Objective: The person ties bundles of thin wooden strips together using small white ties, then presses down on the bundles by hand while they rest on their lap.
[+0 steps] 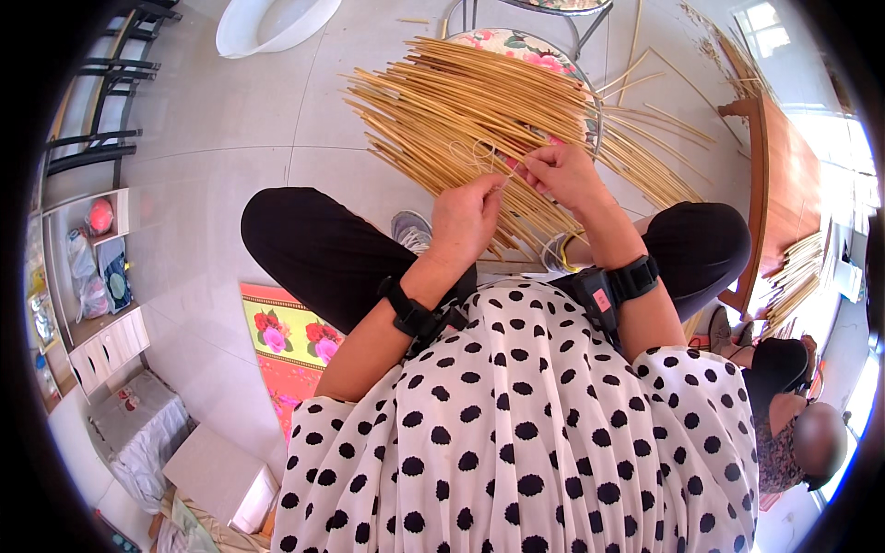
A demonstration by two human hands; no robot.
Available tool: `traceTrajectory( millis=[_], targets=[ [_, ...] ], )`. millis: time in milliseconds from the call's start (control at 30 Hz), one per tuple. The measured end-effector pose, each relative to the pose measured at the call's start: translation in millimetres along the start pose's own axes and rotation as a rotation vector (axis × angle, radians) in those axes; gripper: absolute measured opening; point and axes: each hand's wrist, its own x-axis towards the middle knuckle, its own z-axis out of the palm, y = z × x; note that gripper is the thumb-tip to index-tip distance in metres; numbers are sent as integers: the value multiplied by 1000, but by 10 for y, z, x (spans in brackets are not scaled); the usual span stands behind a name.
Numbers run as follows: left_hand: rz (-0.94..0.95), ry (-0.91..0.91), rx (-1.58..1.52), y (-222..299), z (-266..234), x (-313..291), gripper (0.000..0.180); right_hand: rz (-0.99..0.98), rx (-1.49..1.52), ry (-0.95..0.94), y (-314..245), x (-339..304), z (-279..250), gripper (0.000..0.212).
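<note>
Thin cord is pinched between closed fingertips of left hand and right hand; its slack loops could be snagged by sticks beneath.

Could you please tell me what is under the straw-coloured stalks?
A round floral-topped stool, visible mainly along its far edge; the stalks cover most of its top, so that cannot be seen.
</note>
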Motion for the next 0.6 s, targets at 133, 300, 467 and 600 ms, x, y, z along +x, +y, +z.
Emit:
traceTrajectory(
  millis=[133, 300, 467, 600],
  targets=[
    [-13, 41, 15, 8, 64, 10, 14, -5, 21, -31, -43, -31, -29, 20],
    [-28, 41, 92, 33, 104, 24, 12, 32, 104, -38, -66, -42, -66, 19],
    [40, 99, 116, 12, 151, 29, 15, 29, 97, -93, -24, -12, -115, 18],
    [64, 116, 125, 11, 160, 55, 13, 36, 97, -132, -27, 12, -151, 17]
  ],
)
